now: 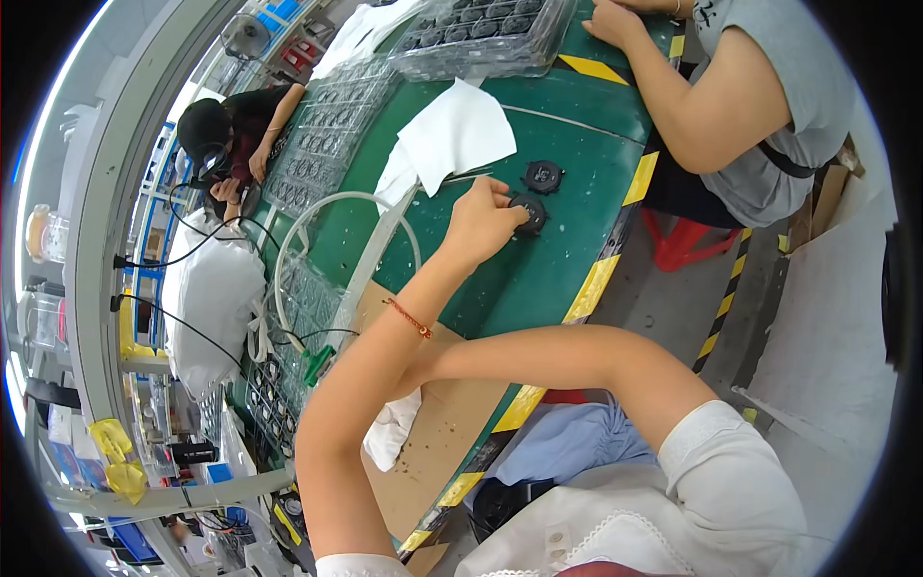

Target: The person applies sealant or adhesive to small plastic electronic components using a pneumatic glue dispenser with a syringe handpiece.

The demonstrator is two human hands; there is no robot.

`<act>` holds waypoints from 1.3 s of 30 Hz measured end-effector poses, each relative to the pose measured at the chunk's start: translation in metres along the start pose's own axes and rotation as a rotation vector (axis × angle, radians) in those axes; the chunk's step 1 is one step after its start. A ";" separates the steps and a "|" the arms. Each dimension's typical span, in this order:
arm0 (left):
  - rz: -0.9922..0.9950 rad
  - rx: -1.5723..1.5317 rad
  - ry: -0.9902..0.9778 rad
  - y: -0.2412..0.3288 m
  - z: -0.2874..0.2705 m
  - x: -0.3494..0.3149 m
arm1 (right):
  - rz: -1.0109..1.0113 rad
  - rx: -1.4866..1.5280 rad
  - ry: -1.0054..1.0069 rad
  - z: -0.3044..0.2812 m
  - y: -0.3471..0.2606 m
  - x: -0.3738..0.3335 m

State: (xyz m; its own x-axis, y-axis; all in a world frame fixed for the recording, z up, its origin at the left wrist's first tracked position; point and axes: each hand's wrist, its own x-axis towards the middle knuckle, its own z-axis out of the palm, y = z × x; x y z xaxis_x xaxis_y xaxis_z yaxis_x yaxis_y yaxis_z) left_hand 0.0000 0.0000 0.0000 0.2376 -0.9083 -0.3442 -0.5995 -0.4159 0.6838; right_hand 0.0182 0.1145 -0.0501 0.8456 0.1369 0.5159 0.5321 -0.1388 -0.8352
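Head view: left grip (484, 219) holds black disc (532, 218) near second disc (543, 176).

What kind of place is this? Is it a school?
It looks more like a factory or workshop. There are round black parts on a green worktable edged with yellow-and-black tape, clear plastic trays, and other people sitting at work.

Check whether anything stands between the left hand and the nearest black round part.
Nothing visible does: the left hand has its fingers at the nearest black round part. The other black part lies beyond, not between.
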 end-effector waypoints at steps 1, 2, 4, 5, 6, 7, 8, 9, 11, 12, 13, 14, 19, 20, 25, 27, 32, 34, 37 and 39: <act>0.034 0.031 0.006 0.005 -0.003 -0.006 | -0.036 0.025 -0.021 -0.001 0.000 0.004; 0.069 0.060 0.012 0.005 -0.007 -0.010 | -0.071 0.049 -0.043 -0.002 0.000 0.008; 0.112 0.030 0.111 -0.007 -0.017 -0.014 | -0.115 0.126 -0.083 -0.002 -0.001 0.005; 0.169 0.015 0.146 -0.014 -0.027 -0.022 | -0.138 0.202 -0.059 0.001 -0.005 0.009; 0.196 -0.017 0.155 -0.010 -0.036 -0.031 | -0.135 0.208 -0.069 0.002 0.002 0.010; 0.177 -0.022 0.183 -0.010 -0.047 -0.043 | -0.042 0.210 -0.004 0.007 0.010 0.011; 0.318 -0.169 0.170 -0.012 -0.058 -0.056 | 0.051 0.211 0.056 0.011 0.019 0.013; 0.466 -0.314 0.159 -0.011 -0.071 -0.070 | 0.117 0.087 0.082 0.010 0.022 0.013; 0.556 -0.410 0.128 -0.006 -0.100 -0.114 | 0.250 0.032 0.049 0.002 0.018 0.015; 0.604 -0.476 0.109 -0.012 -0.117 -0.135 | 0.324 0.092 -0.009 -0.001 0.003 0.016; 0.651 -0.450 0.161 -0.018 -0.131 -0.154 | 0.272 0.124 0.080 0.003 0.001 0.016; 0.657 -0.433 0.238 -0.031 -0.145 -0.171 | 0.226 0.160 0.170 0.007 0.002 0.016; 0.431 -0.284 0.640 -0.125 -0.186 -0.223 | 0.262 0.273 0.088 0.009 -0.002 0.020; 0.324 -0.152 0.705 -0.152 -0.190 -0.228 | 0.204 0.284 0.121 0.011 -0.005 0.020; -0.046 0.384 0.875 -0.290 -0.205 -0.244 | 0.375 0.311 0.079 0.011 -0.018 0.020; -0.125 0.461 0.911 -0.326 -0.207 -0.244 | 0.438 0.318 0.081 0.013 -0.018 0.018; -0.510 0.631 0.928 -0.354 -0.216 -0.230 | 0.292 0.291 0.173 0.016 -0.020 0.019; -0.658 0.651 0.833 -0.345 -0.219 -0.216 | 0.308 0.284 0.198 0.015 -0.020 0.017; -0.677 0.775 0.827 -0.347 -0.224 -0.211 | 0.347 0.295 0.202 0.017 -0.021 0.019; -0.685 0.775 0.919 -0.358 -0.228 -0.211 | 0.385 0.309 0.182 0.018 -0.020 0.024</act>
State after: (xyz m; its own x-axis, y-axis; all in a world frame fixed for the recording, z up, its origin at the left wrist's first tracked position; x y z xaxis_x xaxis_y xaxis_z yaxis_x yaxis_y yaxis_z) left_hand 0.3385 0.3303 -0.0252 0.8865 -0.3628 0.2873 -0.3551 -0.9314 -0.0805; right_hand 0.0265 0.1380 -0.0243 0.9858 -0.0437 0.1619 0.1668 0.1540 -0.9739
